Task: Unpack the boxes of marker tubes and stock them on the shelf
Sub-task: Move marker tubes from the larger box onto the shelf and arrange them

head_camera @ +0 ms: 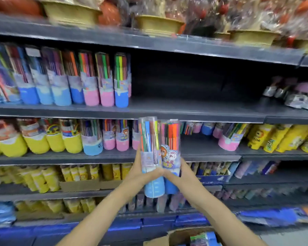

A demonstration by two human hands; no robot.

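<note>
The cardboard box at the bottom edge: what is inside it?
Inside the cardboard box lies at least one more marker tube with a blue end. The frame's edge cuts off the rest of the box, so how many remain cannot be seen.

We face dark grey shelving (185, 110) running the whole width in tiers, with a sliver of pale floor (292, 240) (blurred) at lower right.

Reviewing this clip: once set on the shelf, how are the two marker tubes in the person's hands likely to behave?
The marker tubes are tall, narrow cylinders, so they probably tip if nudged and would roll if laid flat. Their clear walls look smooth and stiff, possibly slippery; the left hand and right hand grip them low down, together.
</note>
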